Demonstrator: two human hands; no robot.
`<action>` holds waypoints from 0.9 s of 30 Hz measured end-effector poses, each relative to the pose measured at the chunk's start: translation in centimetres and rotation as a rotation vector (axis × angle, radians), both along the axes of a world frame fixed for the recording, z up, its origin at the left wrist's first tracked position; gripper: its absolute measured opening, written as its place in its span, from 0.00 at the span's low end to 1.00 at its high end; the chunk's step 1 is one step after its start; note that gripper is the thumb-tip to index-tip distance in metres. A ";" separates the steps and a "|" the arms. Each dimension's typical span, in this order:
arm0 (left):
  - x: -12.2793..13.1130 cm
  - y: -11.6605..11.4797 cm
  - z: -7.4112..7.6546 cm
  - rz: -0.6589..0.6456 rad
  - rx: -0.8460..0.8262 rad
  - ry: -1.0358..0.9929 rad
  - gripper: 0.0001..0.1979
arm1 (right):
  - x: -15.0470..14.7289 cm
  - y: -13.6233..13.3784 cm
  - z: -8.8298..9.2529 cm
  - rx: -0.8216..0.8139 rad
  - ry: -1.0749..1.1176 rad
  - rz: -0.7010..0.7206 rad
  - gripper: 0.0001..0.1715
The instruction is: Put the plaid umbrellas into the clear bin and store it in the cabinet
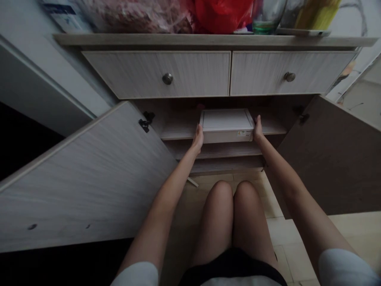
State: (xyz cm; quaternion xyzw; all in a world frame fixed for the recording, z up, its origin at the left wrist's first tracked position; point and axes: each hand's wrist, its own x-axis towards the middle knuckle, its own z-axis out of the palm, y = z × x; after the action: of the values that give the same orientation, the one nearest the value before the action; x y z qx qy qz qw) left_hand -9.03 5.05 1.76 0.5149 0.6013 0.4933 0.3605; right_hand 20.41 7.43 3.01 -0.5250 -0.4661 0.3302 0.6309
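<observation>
Your left hand [199,137] and right hand [258,129] clamp the flat lidded box [226,120] at its 9 and 3 o'clock ends. The step looks like two-handed shifting at the upper shelf [179,129]; the next move calls for even pressure, box level. Its long axis runs 9 to 3, labelled front facing 6, jutting past the shelf edge, at 12 from your knees [222,194].
</observation>
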 end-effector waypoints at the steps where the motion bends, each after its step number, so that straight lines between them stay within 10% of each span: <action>1: -0.1 -0.3 -0.1 0.045 0.056 0.121 0.40 | 0.0 -0.6 -0.3 0.094 -0.140 -0.147 0.51; 4: 0.1 -2.2 -0.6 0.115 0.355 0.487 0.44 | -0.8 -4.0 -1.5 0.324 -0.672 -0.396 0.45; 9: 1.4 -5.2 -1.6 -0.167 0.523 0.967 0.38 | -3.8 -9.2 -3.5 0.330 -1.372 -0.121 0.40; 27: 2.7 2.1 1.6 -0.221 0.350 1.130 0.36 | -3.4 0.3 -1.3 0.107 -1.457 0.083 0.43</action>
State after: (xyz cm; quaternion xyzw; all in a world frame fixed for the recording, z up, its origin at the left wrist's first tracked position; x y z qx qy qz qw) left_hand -6.32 7.18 3.34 0.8084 0.5527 0.1946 -0.0560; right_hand 16.96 7.71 1.68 -0.5619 -0.8025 -0.1023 0.1725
